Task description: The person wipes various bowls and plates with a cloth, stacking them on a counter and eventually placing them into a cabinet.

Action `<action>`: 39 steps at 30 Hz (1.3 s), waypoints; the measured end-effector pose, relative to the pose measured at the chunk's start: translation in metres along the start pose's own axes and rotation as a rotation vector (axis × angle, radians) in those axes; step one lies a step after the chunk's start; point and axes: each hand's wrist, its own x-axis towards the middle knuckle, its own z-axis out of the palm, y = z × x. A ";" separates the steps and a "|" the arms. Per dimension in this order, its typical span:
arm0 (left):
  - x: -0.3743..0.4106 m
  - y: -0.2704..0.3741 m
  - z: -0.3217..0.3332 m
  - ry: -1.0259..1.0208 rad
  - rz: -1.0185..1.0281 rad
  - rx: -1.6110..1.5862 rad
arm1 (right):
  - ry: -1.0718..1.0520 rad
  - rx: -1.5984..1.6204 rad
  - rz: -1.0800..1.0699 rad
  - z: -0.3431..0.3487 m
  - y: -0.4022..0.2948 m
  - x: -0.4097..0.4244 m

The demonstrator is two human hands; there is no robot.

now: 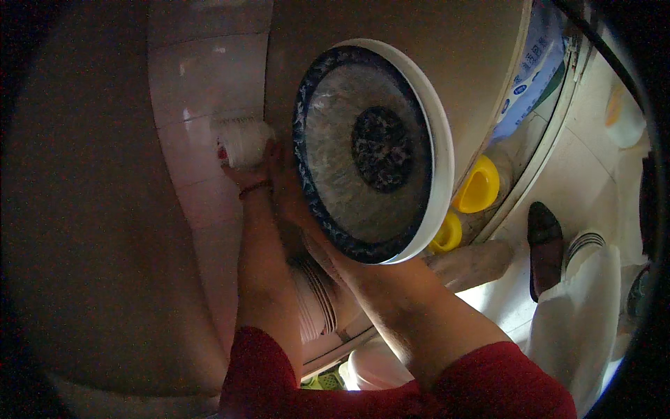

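My left hand [245, 176], with a dark bracelet at the wrist, reaches forward in dim light. It closes around a pale ribbed object [243, 144] with a red patch at its side; blur and shadow hide its exact kind. Close beside it is my right hand [285, 191], shaded and partly covered by a large round dish [335, 131]. The dish is tilted, with a thick white rim, a dark blue patterned border and a dark centre medallion. It overlaps my right forearm, and whether my right fingers grip it or the ribbed object cannot be made out.
A pale tiled strip [217, 68] runs between brown panels [471, 47]. To the right are two yellow objects [479, 183], a blue printed package [534, 68] and a curved edge [544, 144]. Lower down are a dark shoe [544, 246], white fabric [581, 304] and a white rounded object [377, 366].
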 end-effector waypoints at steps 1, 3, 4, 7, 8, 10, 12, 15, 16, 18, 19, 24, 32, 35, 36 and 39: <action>-0.002 0.000 -0.001 0.007 -0.043 -0.069 | -0.004 -0.001 0.002 -0.001 -0.001 0.000; -0.004 0.002 -0.003 0.057 -0.234 -0.348 | -0.007 -0.016 0.004 -0.005 -0.003 0.000; -0.006 0.003 -0.003 0.063 -0.268 -0.407 | -0.011 -0.032 0.006 -0.008 -0.004 -0.001; -0.002 0.003 -0.018 -0.024 -0.263 -0.341 | -0.048 -0.075 -0.002 -0.010 -0.010 -0.003; 0.001 0.004 -0.032 -0.067 -0.238 -0.280 | -0.063 -0.078 -0.011 -0.008 -0.016 -0.006; -0.008 -0.004 -0.044 -0.064 -0.119 0.107 | -0.096 -0.120 -0.011 -0.011 -0.017 -0.009; -0.027 -0.010 -0.045 -0.061 -0.078 0.301 | -0.126 -0.182 -0.006 -0.017 -0.015 -0.011; -0.093 -0.019 -0.017 -0.056 -0.110 0.295 | -0.197 -0.281 -0.017 -0.017 -0.010 -0.018; -0.107 -0.013 -0.031 -0.007 -0.078 0.380 | -0.234 -0.298 -0.036 -0.016 -0.020 -0.024; -0.117 -0.017 -0.057 0.088 -0.024 0.638 | -0.266 -0.356 -0.053 -0.026 -0.030 -0.025; -0.136 -0.019 -0.044 0.058 -0.026 0.670 | -0.301 -0.403 -0.058 -0.031 -0.025 -0.026; -0.195 -0.028 -0.011 0.028 0.021 0.836 | -0.439 -0.553 -0.131 -0.051 -0.029 -0.037; -0.216 -0.052 -0.024 0.078 0.072 0.971 | -0.485 -0.778 -0.253 -0.082 -0.021 -0.063; -0.233 -0.063 -0.033 0.101 0.055 1.012 | -0.550 -0.796 -0.250 -0.092 -0.024 -0.077; -0.240 -0.065 -0.038 0.121 0.043 1.015 | -0.570 -0.790 -0.247 -0.094 -0.025 -0.083; -0.261 -0.066 -0.048 0.118 -0.008 1.076 | -0.604 -0.743 -0.183 -0.106 -0.029 -0.096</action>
